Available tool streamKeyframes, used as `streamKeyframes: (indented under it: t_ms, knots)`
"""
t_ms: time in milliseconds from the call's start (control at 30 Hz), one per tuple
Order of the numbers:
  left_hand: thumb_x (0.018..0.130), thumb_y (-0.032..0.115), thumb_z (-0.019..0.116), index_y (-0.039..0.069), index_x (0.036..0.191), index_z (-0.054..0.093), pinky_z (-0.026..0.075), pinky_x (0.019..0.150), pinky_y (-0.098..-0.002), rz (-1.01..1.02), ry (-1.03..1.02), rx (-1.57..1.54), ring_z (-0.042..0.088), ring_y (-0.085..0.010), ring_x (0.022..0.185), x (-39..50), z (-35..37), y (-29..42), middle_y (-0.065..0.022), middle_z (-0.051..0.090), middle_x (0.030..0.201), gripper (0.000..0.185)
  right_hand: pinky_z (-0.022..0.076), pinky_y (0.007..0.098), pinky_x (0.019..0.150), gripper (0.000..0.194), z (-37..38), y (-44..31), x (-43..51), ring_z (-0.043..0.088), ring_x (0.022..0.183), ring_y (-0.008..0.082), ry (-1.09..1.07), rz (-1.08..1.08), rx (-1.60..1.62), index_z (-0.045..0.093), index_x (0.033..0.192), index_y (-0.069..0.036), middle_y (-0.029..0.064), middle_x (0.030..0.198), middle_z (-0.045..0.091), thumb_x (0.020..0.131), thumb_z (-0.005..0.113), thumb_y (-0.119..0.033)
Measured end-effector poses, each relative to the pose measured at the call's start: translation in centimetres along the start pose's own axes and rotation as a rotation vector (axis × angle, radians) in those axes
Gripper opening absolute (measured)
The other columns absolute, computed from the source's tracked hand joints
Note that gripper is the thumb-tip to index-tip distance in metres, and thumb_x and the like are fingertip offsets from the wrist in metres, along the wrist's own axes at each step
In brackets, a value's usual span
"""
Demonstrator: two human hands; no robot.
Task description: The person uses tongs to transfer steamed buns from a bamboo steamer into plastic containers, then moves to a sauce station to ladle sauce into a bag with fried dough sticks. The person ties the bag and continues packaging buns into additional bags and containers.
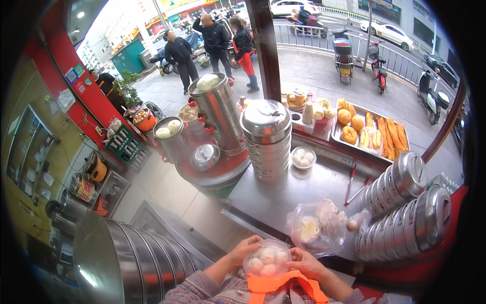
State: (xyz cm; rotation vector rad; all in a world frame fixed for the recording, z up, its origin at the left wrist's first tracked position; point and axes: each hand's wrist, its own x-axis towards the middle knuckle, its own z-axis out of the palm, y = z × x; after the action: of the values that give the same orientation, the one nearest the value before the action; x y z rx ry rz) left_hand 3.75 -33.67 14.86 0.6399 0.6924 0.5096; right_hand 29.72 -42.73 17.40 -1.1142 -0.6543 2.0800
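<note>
Between my two hands is a round clear plastic container point(267, 259) with several small white buns inside, held close to my chest over an orange apron strap. My left hand point(246, 249) grips its left rim, and my right hand point(305, 263) has its fingers on the right rim. Whether a lid covers the container, I cannot tell. Just ahead on the steel counter point(262, 203) lies a clear plastic bag point(329, 237) of food beside a tub point(309, 229) with pale yellow contents. Farther off stands another small container of buns point(303, 158).
Steel steamer stacks stand at the counter's middle point(266, 140), its right side point(404, 224) and to my left point(133, 262). Red-handled tongs point(357, 186) lie on the counter. A tray of fried dough point(374, 131) is by the window. Several people point(212, 41) stand outside.
</note>
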Motion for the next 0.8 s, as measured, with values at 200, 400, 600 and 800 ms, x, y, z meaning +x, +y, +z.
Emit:
streamKeyframes:
  t_ms: [200,400,600,800]
  knots:
    - [0.093,0.013,0.059,0.003,0.105,0.054,0.053,0.075,-0.0267,-0.01,0.108,-0.094,0.061,-0.0128,0.087,-0.4,-0.4,-1.3,-0.0067,0.061,0.098,0.017,0.0521,0.0233,0.06,0.033,0.8,0.2,-0.2,0.065,0.072,0.0135,0.179,-0.012,-0.004,0.051,0.112,0.001,0.0101,0.089,0.065,0.088,0.07,-0.013]
    - [0.094,0.013,0.058,0.004,0.104,0.054,0.053,0.074,-0.0275,0.035,0.069,-0.041,0.06,-0.0125,0.085,-0.7,0.3,-0.5,-0.0063,0.061,0.097,0.014,0.0522,0.0225,0.055,0.023,1.0,-1.6,0.2,0.063,0.062,0.014,0.145,0.078,0.009,0.055,0.09,-0.001,0.0073,0.08,0.061,0.09,0.07,-0.017]
    - [0.096,0.019,0.06,0.005,0.105,0.055,0.052,0.077,-0.027,-0.04,0.177,0.102,0.06,-0.0116,0.088,-3.1,0.3,-0.5,-0.0046,0.06,0.098,0.017,0.053,0.0231,0.058,0.017,1.3,0.0,0.0,0.065,0.065,0.0135,0.075,0.047,0.146,0.055,0.09,-0.002,0.0057,0.081,0.062,0.09,0.069,-0.013]
    - [0.096,0.021,0.061,0.005,0.11,0.055,0.052,0.081,-0.0277,-0.252,0.166,0.232,0.06,-0.0119,0.096,-5.4,-1.2,0.7,-0.0037,0.06,0.104,0.022,0.0505,0.022,0.057,0.019,1.2,1.0,-0.1,0.064,0.068,0.0119,0.086,-0.033,0.065,0.055,0.09,-0.003,0.0055,0.083,0.063,0.087,0.073,-0.01]
